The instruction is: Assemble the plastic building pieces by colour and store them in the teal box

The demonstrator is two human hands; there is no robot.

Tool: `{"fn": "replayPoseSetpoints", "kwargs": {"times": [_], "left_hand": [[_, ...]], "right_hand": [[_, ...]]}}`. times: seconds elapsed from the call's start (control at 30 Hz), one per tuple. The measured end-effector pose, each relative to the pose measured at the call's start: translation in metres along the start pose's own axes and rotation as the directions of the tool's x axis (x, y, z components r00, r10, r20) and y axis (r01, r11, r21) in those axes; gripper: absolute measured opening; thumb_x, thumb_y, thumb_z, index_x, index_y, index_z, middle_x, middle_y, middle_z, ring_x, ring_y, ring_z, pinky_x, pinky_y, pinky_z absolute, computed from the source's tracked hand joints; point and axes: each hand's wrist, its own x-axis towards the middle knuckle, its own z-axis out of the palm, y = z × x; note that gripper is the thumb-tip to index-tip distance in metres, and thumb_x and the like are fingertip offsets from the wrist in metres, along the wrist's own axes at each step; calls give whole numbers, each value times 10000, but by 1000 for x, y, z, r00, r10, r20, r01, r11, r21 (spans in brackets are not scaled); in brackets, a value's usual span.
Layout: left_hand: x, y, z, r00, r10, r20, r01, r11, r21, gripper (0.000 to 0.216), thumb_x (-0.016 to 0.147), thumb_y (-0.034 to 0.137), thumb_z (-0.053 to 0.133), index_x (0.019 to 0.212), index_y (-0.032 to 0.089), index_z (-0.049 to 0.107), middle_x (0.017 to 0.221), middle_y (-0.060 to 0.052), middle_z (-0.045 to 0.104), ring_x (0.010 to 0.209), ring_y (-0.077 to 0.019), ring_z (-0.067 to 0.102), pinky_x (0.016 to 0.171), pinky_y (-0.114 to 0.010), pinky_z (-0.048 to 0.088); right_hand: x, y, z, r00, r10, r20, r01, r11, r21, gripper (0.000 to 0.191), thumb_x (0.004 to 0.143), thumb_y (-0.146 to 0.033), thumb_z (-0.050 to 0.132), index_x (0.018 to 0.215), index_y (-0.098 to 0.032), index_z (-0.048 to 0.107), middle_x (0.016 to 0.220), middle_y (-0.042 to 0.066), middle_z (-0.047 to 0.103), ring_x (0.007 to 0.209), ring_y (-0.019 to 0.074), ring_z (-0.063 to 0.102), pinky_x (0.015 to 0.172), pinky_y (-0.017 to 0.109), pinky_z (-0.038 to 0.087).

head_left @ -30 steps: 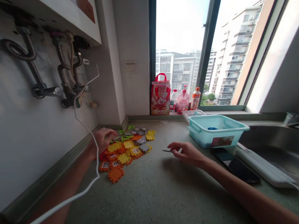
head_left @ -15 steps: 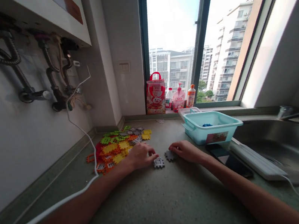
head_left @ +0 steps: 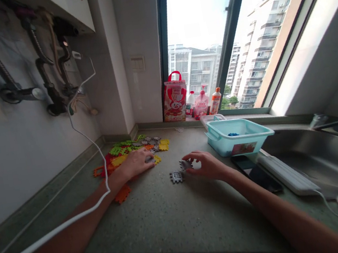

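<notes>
A heap of flat toothed plastic tiles [head_left: 126, 154], orange, yellow, green and grey, lies on the speckled counter [head_left: 170, 216] by the left wall. My left hand [head_left: 136, 163] rests on the heap's near edge, fingers curled over a grey tile [head_left: 149, 159]. My right hand [head_left: 203, 164] pinches another grey tile [head_left: 186, 165] just above the counter. A third grey tile [head_left: 176, 177] lies flat right beside it, to its left.
A light blue plastic basket [head_left: 238, 141] stands right of the hands, with a dark phone [head_left: 257, 173] and a white keyboard [head_left: 287, 175] beside it. A steel sink [head_left: 328, 161] lies further right. Bottles and a red bag [head_left: 174, 102] line the windowsill. A white cable [head_left: 87, 135] hangs over my left arm.
My left hand went from the middle of the counter back to the tile heap, leaving a grey tile lying there. My right hand lifted its grey tile slightly.
</notes>
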Motion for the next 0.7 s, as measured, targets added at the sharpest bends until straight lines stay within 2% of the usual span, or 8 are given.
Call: {"fn": "replayPoseSetpoints", "kwargs": {"times": [0.07, 0.17, 0.23, 0.4, 0.5, 0.6, 0.7], "left_hand": [[1, -5, -3, 1000, -19, 9, 20, 997, -72, 357, 847, 458, 747, 1130, 244, 783, 1159, -65, 754, 1039, -261, 704, 918, -325, 519], [1, -8, -10, 994, -105, 7, 105, 985, -134, 485, 764, 454, 809, 1188, 222, 761, 1139, -68, 777, 1022, -267, 723, 888, -319, 534], [1, -7, -15, 990, -138, 9, 138, 979, -151, 519, 747, 465, 815, 1199, 217, 756, 1138, -69, 784, 1012, -266, 731, 873, -316, 539], [0, -3, -20, 991, -126, -44, 119, 984, -136, 494, 746, 482, 791, 1161, 217, 756, 1070, -59, 794, 946, -251, 742, 838, -299, 540], [0, 2, -17, 991, -89, -99, 74, 986, -147, 444, 748, 420, 773, 1132, 198, 754, 1033, -64, 791, 922, -245, 737, 843, -307, 545], [-2, 16, -14, 988, 0, -153, -39, 967, -250, 411, 750, 380, 777, 1110, 184, 751, 1052, -65, 782, 942, -228, 726, 873, -308, 552], [-7, 39, -8, 985, 119, -121, -158, 906, -392, 405, 765, 384, 798, 1114, 184, 750, 1057, -55, 775, 944, -203, 718, 871, -288, 554]], "right_hand": [[3, -12, 10, 999, -54, -1, 54, 999, 3, 360, 880, -364, 766, 1221, -252, 733, 1114, 74, 756, 1020, 233, 686, 923, 365, 534], [4, -25, 18, 992, -108, 69, 110, 994, -20, 351, 871, -378, 775, 1197, -254, 737, 1144, 80, 753, 1088, 253, 673, 983, 388, 521], [4, -29, 19, 989, -113, 100, 115, 993, -15, 368, 850, -369, 784, 1197, -253, 739, 1154, 80, 749, 1097, 254, 673, 992, 385, 521], [3, -30, 15, 991, -62, 118, 62, 998, 7, 362, 813, -330, 787, 1164, -252, 751, 1115, 67, 746, 994, 220, 692, 934, 337, 527], [3, -24, 12, 993, -5, 119, 8, 1000, -29, 357, 808, -347, 782, 1150, -251, 754, 1089, 63, 748, 945, 217, 695, 901, 328, 525], [2, -9, 6, 997, 19, 70, -13, 997, -81, 349, 808, -334, 774, 1145, -249, 755, 1085, 67, 754, 952, 228, 698, 906, 339, 521], [-1, 4, -4, 1000, 22, -16, -24, 992, -127, 353, 820, -327, 761, 1160, -233, 750, 1058, 77, 759, 930, 230, 698, 894, 348, 524]]}}
